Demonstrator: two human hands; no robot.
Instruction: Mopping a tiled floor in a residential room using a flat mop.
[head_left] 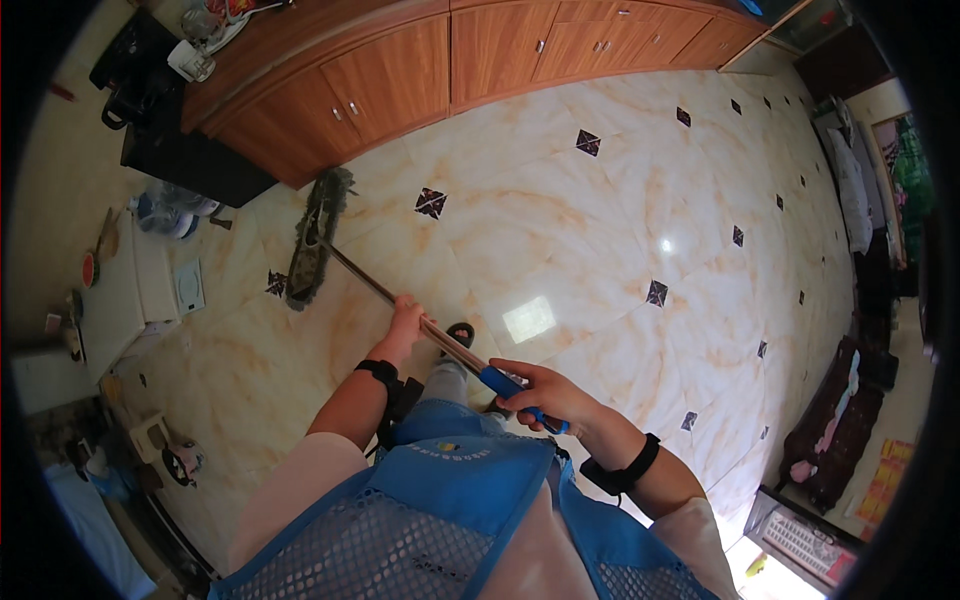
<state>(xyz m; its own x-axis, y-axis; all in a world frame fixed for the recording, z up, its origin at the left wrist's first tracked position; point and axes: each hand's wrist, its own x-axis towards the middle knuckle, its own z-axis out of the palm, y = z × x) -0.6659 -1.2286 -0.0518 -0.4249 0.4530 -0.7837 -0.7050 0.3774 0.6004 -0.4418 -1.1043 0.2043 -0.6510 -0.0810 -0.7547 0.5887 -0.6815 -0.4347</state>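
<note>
A flat mop with a grey fringed head lies on the tiled floor, close to the corner of the wooden cabinets. Its metal pole slants from the head back toward my body. My left hand is wrapped round the pole partway along. Near the top end, my right hand is closed on the blue grip. Dark bands circle both forearms. Below the pole, one of my feet in a dark sandal shows.
Wooden cabinets line the far side, with a black cabinet at their left end. A white table, a bathroom-type scale and water bottles stand at left. A dark sofa is at right.
</note>
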